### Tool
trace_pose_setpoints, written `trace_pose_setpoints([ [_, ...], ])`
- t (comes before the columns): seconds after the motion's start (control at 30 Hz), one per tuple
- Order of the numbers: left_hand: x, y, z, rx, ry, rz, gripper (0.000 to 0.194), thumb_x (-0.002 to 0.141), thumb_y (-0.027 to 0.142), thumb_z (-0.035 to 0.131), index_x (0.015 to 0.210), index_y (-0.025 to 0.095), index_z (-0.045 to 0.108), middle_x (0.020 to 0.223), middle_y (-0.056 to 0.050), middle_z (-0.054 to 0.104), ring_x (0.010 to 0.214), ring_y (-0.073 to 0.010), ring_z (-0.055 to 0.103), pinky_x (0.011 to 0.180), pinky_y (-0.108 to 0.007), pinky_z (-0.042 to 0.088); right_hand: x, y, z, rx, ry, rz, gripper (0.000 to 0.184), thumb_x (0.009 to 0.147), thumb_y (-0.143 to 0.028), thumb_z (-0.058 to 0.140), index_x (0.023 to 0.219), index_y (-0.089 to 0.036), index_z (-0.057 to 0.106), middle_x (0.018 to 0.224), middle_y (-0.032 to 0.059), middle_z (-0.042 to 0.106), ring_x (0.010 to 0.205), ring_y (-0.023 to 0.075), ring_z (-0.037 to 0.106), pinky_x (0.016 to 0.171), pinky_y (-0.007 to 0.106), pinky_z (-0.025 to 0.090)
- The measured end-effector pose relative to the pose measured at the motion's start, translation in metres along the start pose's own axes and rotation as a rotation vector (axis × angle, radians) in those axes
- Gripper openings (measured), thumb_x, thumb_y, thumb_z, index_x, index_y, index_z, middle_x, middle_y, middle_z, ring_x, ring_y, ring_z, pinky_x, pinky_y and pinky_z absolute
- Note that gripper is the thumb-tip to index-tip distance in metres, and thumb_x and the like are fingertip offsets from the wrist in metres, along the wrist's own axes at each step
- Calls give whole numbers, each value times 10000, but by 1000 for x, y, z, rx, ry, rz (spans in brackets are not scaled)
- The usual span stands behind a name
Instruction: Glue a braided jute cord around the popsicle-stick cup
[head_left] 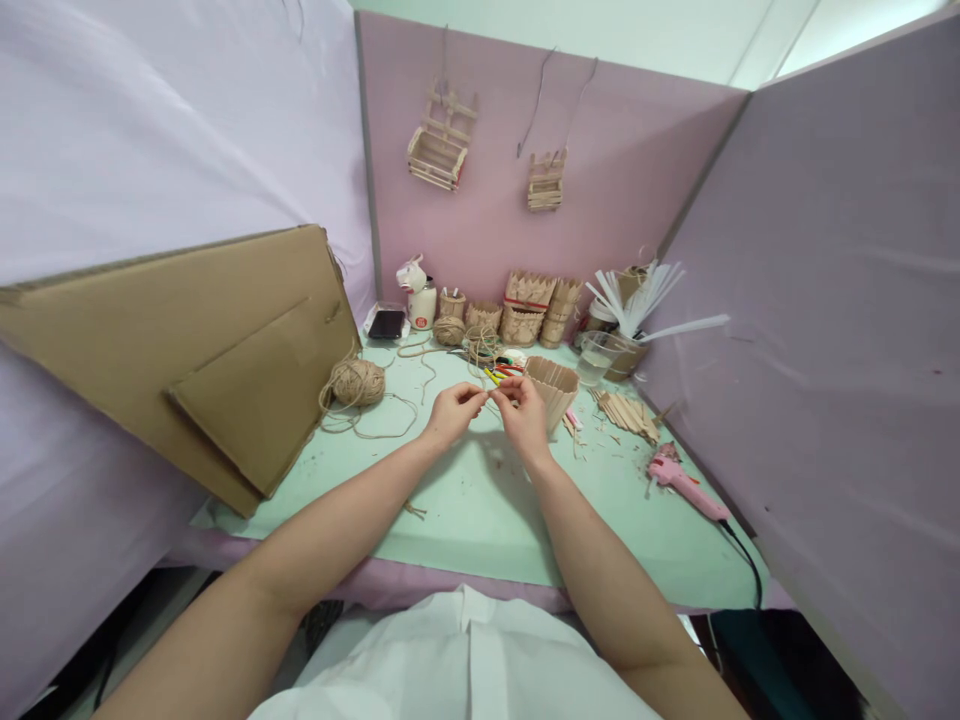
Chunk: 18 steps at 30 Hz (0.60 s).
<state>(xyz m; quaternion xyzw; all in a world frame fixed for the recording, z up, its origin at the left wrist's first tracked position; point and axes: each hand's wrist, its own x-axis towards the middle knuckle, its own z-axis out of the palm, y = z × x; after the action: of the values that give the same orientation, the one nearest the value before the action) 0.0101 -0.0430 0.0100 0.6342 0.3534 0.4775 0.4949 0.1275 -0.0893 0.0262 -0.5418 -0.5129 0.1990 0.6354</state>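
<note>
Over the middle of the table, both my hands meet fingertip to fingertip. My left hand is closed in a pinch, and so is my right hand. Between them runs a short, thin strand that looks like twine, mostly covered by the fingers. Just behind the right hand stands a cup-shaped holder made of wooden sticks. Beyond the fingertips lie yellow-handled pliers, partly hidden, and a loose tangle of twine. Left of my left hand rests a ball of twine with loops trailing off it.
A cardboard panel leans at the left. Several stick holders and a white jar line the back. To the right are wooden sticks, a pink glue gun with a cord, a clear plastic cup and white strips.
</note>
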Motion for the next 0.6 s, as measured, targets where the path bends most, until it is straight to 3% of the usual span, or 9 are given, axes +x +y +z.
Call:
trace_pose_setpoints([
  [0.3,-5,10,-1,163,48,134,181,728,302,561,685,144,640,674,-20,625,666,-133,543,669,-257,418,-3,-4,1,-24,22,10,194,720,-312,608,846,-187,531,811,50,659,760,183,624,672,302,460],
  [0.6,0,0,0,69,68,39,171,693,316,600,677,146,617,644,-6,600,622,-118,512,611,-241,401,-2,1,2,-7,12,-5,198,720,-322,613,840,-195,520,799,36,643,719,167,602,643,295,453],
])
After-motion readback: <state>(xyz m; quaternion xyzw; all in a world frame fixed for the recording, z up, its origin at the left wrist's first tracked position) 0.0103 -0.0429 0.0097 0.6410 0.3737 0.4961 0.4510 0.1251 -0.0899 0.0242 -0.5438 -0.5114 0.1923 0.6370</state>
